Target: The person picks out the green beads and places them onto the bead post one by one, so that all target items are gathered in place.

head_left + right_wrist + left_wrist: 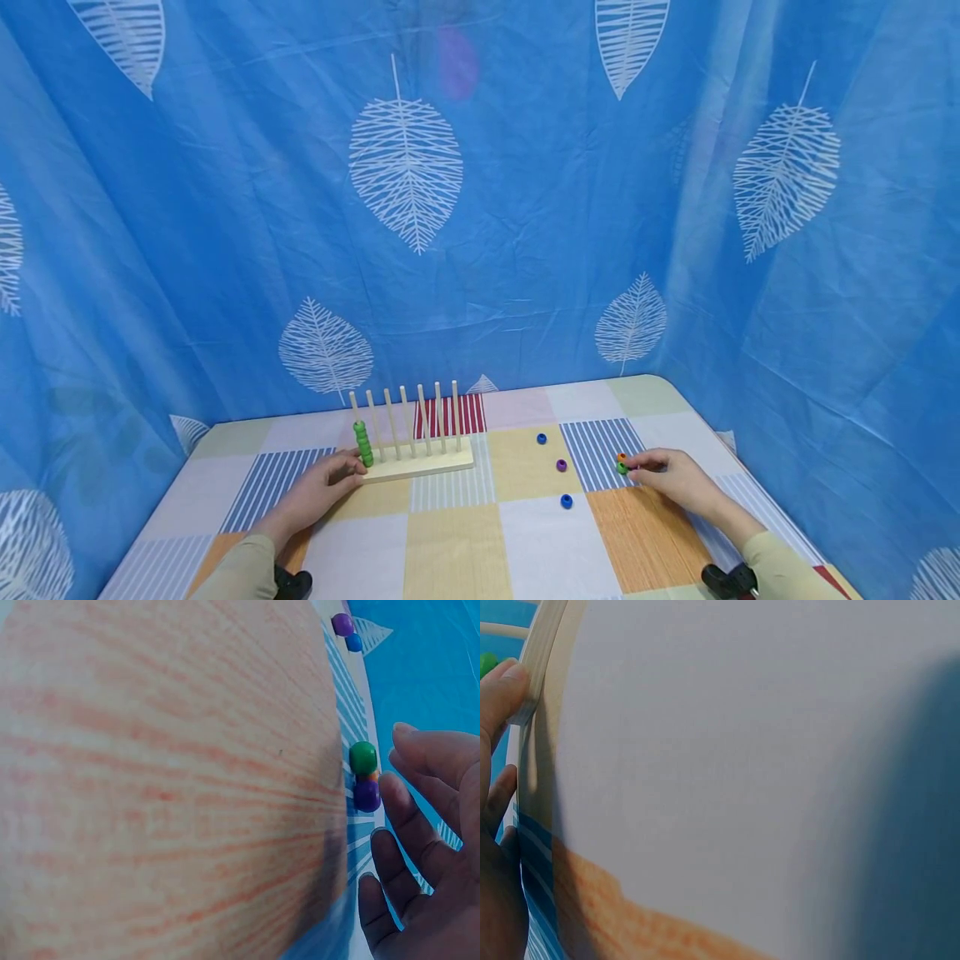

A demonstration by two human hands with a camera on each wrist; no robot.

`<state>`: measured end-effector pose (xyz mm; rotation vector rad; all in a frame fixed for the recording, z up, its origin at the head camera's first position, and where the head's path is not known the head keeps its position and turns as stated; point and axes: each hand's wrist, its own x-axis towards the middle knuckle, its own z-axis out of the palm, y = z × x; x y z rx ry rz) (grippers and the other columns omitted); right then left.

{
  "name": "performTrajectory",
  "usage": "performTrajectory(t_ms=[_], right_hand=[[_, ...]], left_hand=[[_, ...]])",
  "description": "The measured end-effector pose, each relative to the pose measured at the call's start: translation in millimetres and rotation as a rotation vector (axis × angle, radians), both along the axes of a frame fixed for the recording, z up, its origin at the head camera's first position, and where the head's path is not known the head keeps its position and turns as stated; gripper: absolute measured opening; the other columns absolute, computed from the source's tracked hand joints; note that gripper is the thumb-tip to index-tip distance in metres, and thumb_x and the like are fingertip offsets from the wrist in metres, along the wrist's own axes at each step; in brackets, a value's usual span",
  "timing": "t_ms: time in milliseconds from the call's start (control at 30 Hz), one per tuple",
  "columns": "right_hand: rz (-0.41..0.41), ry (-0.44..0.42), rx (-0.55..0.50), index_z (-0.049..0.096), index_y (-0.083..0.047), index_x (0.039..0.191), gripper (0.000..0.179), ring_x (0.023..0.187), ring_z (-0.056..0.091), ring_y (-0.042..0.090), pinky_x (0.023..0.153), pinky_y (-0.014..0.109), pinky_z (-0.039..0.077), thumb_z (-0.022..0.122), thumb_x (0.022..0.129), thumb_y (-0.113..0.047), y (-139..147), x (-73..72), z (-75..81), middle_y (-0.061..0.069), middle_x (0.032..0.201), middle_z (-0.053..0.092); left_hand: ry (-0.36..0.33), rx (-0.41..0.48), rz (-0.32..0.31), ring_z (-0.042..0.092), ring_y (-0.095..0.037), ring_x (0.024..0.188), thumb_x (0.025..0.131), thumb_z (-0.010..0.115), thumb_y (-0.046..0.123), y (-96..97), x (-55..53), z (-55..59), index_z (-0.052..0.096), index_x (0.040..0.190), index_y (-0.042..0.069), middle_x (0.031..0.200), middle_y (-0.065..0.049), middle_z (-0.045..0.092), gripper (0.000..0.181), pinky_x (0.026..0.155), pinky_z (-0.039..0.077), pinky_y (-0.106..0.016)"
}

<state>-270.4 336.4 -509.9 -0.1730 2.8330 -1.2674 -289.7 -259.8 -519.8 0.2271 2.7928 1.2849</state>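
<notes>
My left hand (322,487) grips the left end of a wooden peg rack (442,463), thumb on the near side of its base. A stack of green beads (363,443) sits on the leftmost peg, beside those fingers; the other pegs are bare. Over on the right, my right hand (675,475) is beside a loose green bead (622,468) and an orange bead (621,457). In the right wrist view a purple bead (367,796) lies by the green one, close to the fingertips. The fingers there are loosely bent, with no bead visibly held.
Between rack and right hand lie a blue bead (542,438) at the back, a purple bead (561,465), and another blue bead (566,501) nearer. A patchwork cloth (450,550) covers the table. Blue leaf-print curtains (510,208) enclose the back and sides.
</notes>
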Motion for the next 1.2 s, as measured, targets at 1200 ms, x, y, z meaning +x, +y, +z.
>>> performTrajectory(t_ms=[1200], right_hand=[[-0.09,0.023,-0.006,0.076,-0.003,0.115,0.034,0.081,0.054,0.019,0.068,0.032,0.046,0.082,0.088,-0.023,-17,1.2,-8.7,0.002,0.095,0.068]], left_hand=[[-0.007,0.015,-0.01,0.034,-0.05,0.144,0.1,0.069,0.022,-0.4,1.5,1.5,0.07,0.105,0.018,0.152,-0.024,0.048,0.007,0.116,0.027,-0.067]])
